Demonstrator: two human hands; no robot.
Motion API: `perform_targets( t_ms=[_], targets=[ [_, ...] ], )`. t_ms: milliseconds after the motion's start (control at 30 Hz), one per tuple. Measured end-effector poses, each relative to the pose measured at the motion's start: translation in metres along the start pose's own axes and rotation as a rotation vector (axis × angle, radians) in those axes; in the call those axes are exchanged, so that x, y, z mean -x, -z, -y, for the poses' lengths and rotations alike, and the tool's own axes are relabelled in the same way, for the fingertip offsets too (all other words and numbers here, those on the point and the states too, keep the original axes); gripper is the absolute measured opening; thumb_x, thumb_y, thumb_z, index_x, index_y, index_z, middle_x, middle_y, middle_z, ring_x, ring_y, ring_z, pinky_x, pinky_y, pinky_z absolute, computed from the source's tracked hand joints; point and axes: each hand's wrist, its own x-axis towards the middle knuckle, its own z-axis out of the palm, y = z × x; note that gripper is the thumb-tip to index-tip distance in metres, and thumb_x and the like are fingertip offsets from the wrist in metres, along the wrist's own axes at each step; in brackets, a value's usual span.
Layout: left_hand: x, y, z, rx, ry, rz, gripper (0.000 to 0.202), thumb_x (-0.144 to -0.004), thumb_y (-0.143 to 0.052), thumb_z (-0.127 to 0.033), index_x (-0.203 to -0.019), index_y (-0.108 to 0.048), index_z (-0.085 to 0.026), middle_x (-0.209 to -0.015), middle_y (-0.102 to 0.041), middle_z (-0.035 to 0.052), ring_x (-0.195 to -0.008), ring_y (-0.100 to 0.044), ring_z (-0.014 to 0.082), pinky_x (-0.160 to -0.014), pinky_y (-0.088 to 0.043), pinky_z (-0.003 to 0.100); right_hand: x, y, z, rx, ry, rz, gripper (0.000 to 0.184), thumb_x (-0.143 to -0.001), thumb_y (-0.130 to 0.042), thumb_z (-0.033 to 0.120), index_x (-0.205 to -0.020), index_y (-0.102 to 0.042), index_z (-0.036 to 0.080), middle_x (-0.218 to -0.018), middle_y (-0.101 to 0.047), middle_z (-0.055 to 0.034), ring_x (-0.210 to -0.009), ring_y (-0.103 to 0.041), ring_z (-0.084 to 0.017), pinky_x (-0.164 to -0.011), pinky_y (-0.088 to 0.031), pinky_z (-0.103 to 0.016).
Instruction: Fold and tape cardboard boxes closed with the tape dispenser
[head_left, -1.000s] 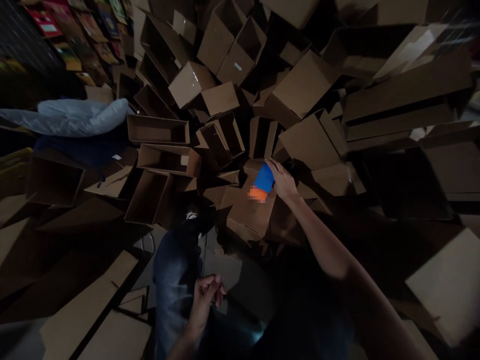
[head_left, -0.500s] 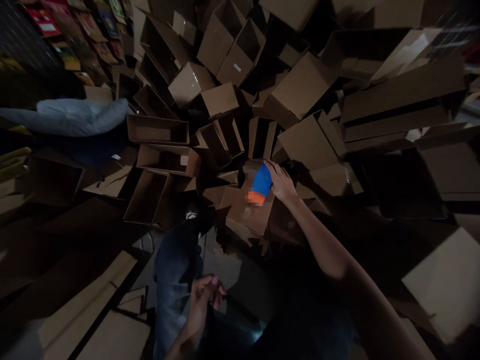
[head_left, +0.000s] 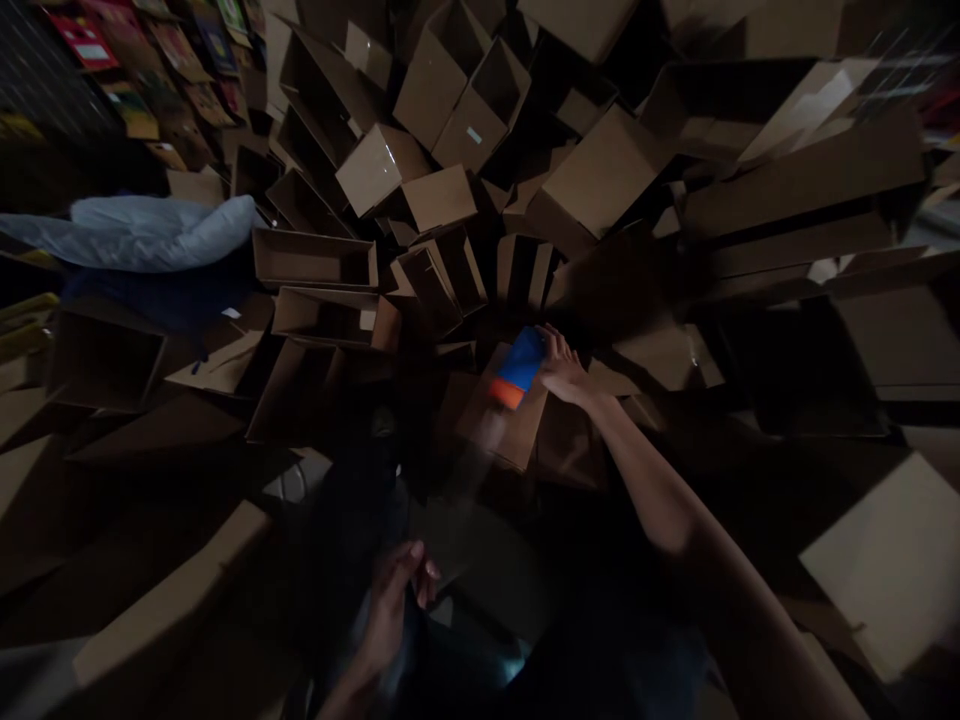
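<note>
My right hand (head_left: 564,368) reaches forward at the middle of the view. Its fingers are closed on the right side of a blue and orange object (head_left: 523,362), whose exact kind I cannot make out. The object is tilted, with its orange end low and to the left. It is over a brown cardboard box (head_left: 517,445); whether they touch is unclear. A faint pale streak runs down from the orange end, blurred. Lower down, before my legs, my left hand (head_left: 405,580) hangs with loosely bent fingers and the thumb apart. Nothing shows between them.
Many open cardboard boxes (head_left: 315,258) are heaped ahead and on both sides. A pale grey bundle (head_left: 165,232) lies on dark blue cloth at the left. Colourful printed boxes (head_left: 82,38) stand at the far left. A board (head_left: 172,600) slants at lower left.
The blue and orange object has tipped slightly and its orange end shifted a little left and up. My left hand has moved slightly left. Light has dimmed over my legs and nearby boxes.
</note>
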Motion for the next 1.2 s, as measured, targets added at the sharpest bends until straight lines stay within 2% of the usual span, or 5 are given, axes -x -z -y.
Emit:
perform_targets(
  t_ms=[200, 567, 767, 967, 1200],
  targets=[
    [-0.002, -0.002, -0.002, -0.010, 0.016, -0.011, 0.060, -0.070, -0.064, -0.076, -0.053, -0.062, -0.018, -0.045, -0.051, 0.0021, -0.042, -0.044, 0.0111, -0.045, -0.034, 0.026, -0.011, -0.002, -0.029, -0.098, -0.107, 0.051, 0.071, -0.090, -0.051, 0.040, -0.156, -0.026, 0.028, -0.160, -0.026, -0.0190, -0.144, -0.035, -0.042, -0.100, -0.044, -0.067],
    [-0.002, 0.000, -0.004, -0.025, -0.053, 0.069, 0.057, -0.080, -0.059, -0.070, -0.056, -0.063, -0.018, -0.047, -0.050, 0.0013, -0.045, -0.044, 0.0117, -0.049, -0.035, 0.026, -0.004, -0.016, -0.010, -0.230, -0.376, -0.164, 0.107, -0.063, -0.080, 0.061, -0.148, -0.035, 0.015, -0.131, -0.047, -0.0207, -0.130, -0.048, -0.042, -0.103, -0.048, -0.055],
    [-0.004, 0.004, 0.002, 0.011, -0.065, 0.071, 0.054, -0.082, -0.062, -0.065, -0.058, -0.064, -0.017, -0.048, -0.050, 0.0004, -0.044, -0.044, 0.0112, -0.049, -0.033, 0.026, 0.004, -0.005, 0.010, -0.730, -0.404, 0.083, 0.047, -0.071, -0.077, 0.052, -0.102, -0.071, 0.017, -0.104, -0.074, -0.0118, -0.100, -0.069, -0.027, -0.089, -0.056, -0.039],
    [-0.002, 0.001, 0.000, 0.033, -0.090, 0.108, 0.050, -0.086, -0.061, -0.060, -0.062, -0.066, -0.017, -0.048, -0.051, -0.0003, -0.046, -0.046, 0.0108, -0.050, -0.034, 0.024, 0.003, 0.005, 0.012, -0.740, -0.569, -0.109, 0.039, -0.068, -0.079, 0.050, -0.092, -0.076, 0.020, -0.108, -0.077, -0.0062, -0.109, -0.068, -0.027, -0.097, -0.049, -0.037],
    [-0.004, -0.003, 0.009, -0.004, -0.076, 0.131, 0.054, -0.083, -0.063, -0.065, -0.058, -0.066, -0.017, -0.046, -0.052, 0.0000, -0.043, -0.045, 0.0097, -0.048, -0.033, 0.023, 0.008, 0.018, 0.031, -1.049, -0.649, -0.122, 0.029, -0.060, -0.086, 0.033, -0.083, -0.073, 0.021, -0.103, -0.078, -0.0055, -0.107, -0.068, -0.027, -0.091, -0.053, -0.035]
  ],
)
